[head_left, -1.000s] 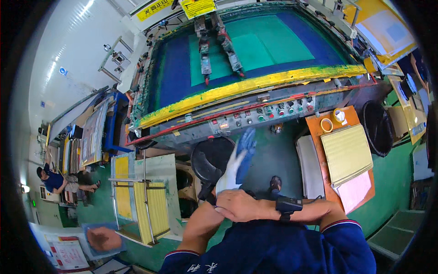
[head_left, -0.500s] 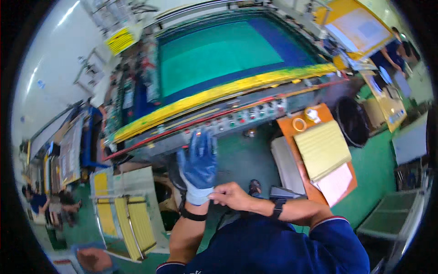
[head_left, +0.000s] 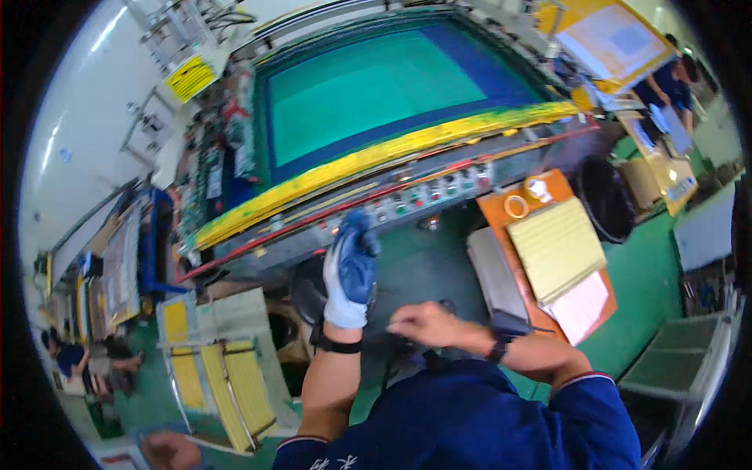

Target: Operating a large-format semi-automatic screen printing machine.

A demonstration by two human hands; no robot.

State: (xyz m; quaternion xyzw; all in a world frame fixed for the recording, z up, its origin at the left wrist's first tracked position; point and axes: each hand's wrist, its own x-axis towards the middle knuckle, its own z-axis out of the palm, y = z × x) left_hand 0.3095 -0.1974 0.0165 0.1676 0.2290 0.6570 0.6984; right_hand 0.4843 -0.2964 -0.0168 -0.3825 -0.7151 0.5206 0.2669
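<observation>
My left hand [head_left: 351, 270] wears a work glove [head_left: 360, 274] with a dark blue coated palm and a white cuff. It is raised in front of the machine's control panel, turned partly sideways, with its fingers loosely bent and nothing visible in them. A black band [head_left: 340, 345] circles that wrist. To the right of the cuff and apart from it, my bare right hand [head_left: 427, 323] has its fingers curled together, with nothing seen between them. A dark watch [head_left: 501, 343] is on the right wrist.
Ahead stands a large machine with a green screen [head_left: 376, 94], a yellow front bar [head_left: 392, 160] and a row of buttons [head_left: 419, 196]. An orange table [head_left: 501, 211] on the right bears tape rolls and yellow sheets [head_left: 558, 247]. Beyond is a black bin [head_left: 605, 200]. Other people are at both sides.
My right hand has let go of the glove's cuff and moved right. My gloved left hand has turned sideways, its fingers bending from their stretched-out position.
</observation>
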